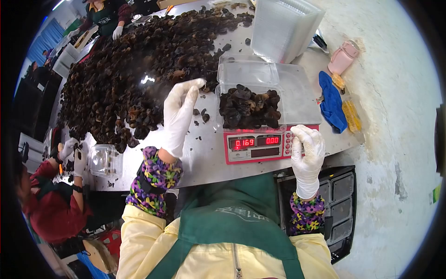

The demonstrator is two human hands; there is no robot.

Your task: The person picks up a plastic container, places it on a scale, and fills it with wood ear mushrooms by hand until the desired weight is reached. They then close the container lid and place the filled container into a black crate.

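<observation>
On the scale [297, 104] near the worktop's [204, 162] front edge, the open clamshell [247, 72] of wood-ear fungus [251, 108] lies between my left hand [180, 116], fingers together, any pinched piece indiscernible, and my loosely curled right hand [307, 158].

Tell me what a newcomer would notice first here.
A huge heap of dark, crinkled pieces, sprawling over the table's far left, may grab the eye first. Next comes the red scale with its glowing display, at the near edge, bearing an open clear box of similar pieces. The white-gloved left hand, between heap and box, and right hand, by the scale's right side, also stand out.
</observation>
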